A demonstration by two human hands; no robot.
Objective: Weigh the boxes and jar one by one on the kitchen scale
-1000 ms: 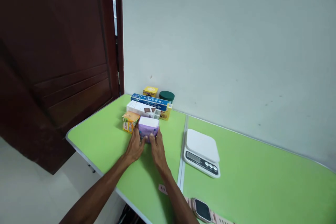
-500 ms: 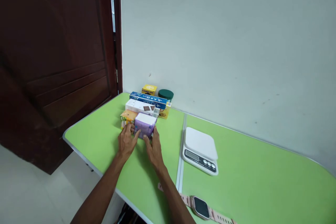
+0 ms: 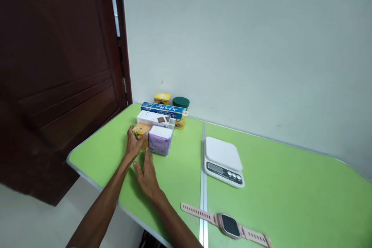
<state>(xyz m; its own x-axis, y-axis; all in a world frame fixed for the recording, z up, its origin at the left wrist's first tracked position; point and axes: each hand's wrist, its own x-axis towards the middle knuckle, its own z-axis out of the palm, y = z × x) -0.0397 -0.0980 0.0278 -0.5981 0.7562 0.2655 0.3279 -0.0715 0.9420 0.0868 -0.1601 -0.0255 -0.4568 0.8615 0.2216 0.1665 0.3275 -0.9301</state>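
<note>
My left hand is around the small orange pack, fingers along its left side and thumb at its front. My right hand is open, its fingers stretched toward the front of the packs. Its fingertips are close to the lower left corner of the purple pack with a white top, which stands against the orange one. Right behind them lies a long white box with brown squares printed on it. Farther back are blue long boxes, a yellow box and a green-lidded jar.
A white kitchen scale sits right of the packs, beside the metal seam of the green table. A smartwatch with a pink strap lies near the front edge. A wall and a dark wooden door border the table.
My right hand has let go of the purple pack and drawn back to the left. The left hand has shifted left from between the packs onto the orange pack. The view has shifted slightly.
</note>
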